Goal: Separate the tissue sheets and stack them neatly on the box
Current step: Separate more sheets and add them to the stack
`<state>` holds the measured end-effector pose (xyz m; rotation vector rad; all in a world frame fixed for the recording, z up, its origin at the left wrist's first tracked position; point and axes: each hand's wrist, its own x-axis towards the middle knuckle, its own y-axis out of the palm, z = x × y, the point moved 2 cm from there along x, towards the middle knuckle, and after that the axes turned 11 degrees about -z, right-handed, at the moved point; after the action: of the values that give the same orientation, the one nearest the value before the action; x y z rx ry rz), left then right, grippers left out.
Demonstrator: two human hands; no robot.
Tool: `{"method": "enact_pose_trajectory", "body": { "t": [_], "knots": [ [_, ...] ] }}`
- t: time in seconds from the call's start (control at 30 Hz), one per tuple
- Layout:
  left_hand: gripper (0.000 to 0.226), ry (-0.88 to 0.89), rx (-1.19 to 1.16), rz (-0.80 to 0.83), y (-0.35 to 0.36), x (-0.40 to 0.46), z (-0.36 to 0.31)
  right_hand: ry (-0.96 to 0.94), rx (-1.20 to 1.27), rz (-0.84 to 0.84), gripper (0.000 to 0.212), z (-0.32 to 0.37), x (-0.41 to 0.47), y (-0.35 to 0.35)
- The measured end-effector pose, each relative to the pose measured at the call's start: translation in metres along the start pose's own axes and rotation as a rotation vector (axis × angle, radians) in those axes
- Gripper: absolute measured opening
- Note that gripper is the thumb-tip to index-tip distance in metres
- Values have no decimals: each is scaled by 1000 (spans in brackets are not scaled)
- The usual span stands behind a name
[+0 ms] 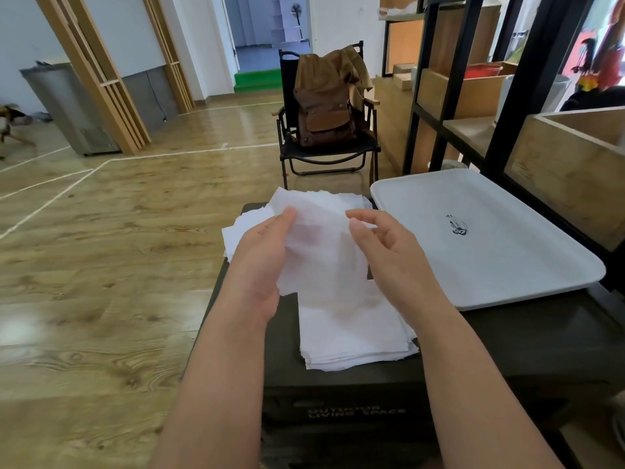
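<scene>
A thin white tissue sheet (321, 252) hangs raised above the dark green box (480, 353). My left hand (260, 262) holds the sheet's left side, with its fingers behind the translucent paper and the thumb in front. My right hand (389, 252) hovers at the sheet's right edge with relaxed fingers; contact with the tissue is unclear. A neat stack of tissue sheets (355, 336) lies on the box lid near me. A looser, ragged pile of tissues (324, 201) sits at the box's far end, partly hidden by the raised sheet.
A white tray (490, 238) with a small black logo rests on the box's right side. A black folding chair (324, 150) carrying a brown backpack stands beyond the box. Black-framed wooden shelves (473, 96) rise at the right. Wooden floor lies to the left.
</scene>
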<state>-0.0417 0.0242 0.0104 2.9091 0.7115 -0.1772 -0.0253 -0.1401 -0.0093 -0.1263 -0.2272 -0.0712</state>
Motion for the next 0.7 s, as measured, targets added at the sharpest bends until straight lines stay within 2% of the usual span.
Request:
{"method": "enact_pose_trajectory", "body": {
  "t": [0.07,0.13,0.23,0.3,0.43,0.57,0.7],
  "knots": [
    [25,48,72,30,-3,-1,-2,-28,14,-38,18,1,0,-2],
    [16,112,132,39,-7,-2,-4,-49,56,-73,24,1,1,-3],
    [53,199,206,7,-13,0,-5,-57,109,-92,31,-1,2,-4],
    [63,281,230,50,-17,0,-7,-73,127,-100,34,-2,3,-4],
    [45,402,310,167,-20,-2,-11,-129,130,-83,40,1,2,-5],
    [36,448,342,165,-18,-4,-10,-160,90,-52,44,3,0,-4],
    [33,473,348,150,-14,-6,-9,-195,-17,-84,38,4,0,-3]
  ]
}}
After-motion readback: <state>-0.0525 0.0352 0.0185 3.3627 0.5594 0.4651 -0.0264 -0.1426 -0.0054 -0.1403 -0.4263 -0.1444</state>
